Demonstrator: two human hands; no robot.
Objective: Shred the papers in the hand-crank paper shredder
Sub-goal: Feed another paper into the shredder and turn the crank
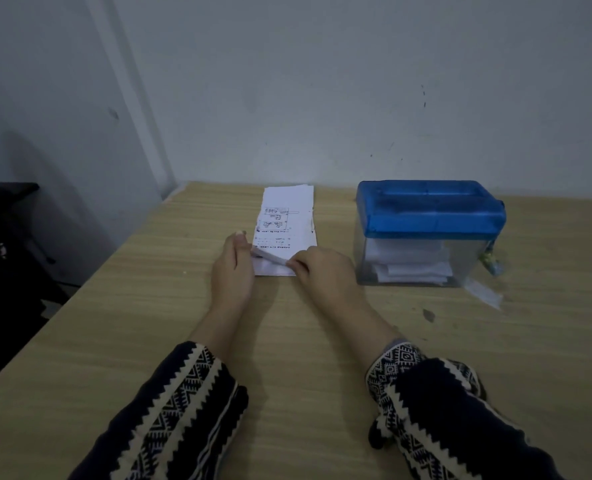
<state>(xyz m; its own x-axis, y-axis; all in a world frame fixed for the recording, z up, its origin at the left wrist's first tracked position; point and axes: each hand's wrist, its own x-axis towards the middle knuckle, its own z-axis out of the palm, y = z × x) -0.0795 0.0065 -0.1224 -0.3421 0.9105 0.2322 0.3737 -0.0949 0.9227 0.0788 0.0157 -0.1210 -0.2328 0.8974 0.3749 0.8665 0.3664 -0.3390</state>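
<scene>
Observer: Papers (285,216): where are they located?
Recorder: A stack is noted lying flat on the table (131,323), at centre toward the far edge, printed side up. The shredder (429,216) is recorded to the right of it, apart from it. Its blue lid is on, and white paper is seen through the clear bin.
Observer: Left hand (233,268): state?
Recorder: Fingers (238,242) are held fairly straight and laid against the stack's near left corner. Nothing is seen to be gripped.
Observer: Right hand (325,268)?
Recorder: Fingers (297,264) are curled. The near edge of the top sheet (270,256) is pinched and held raised off the stack.
Observer: Other items?
Recorder: A paper slip (483,292) is noted on the table just beside the shredder's near right corner. The crank (493,263) is partly seen at the shredder's right end; its detail cannot be told. Patterned sleeves (183,410) are worn on both forearms.
</scene>
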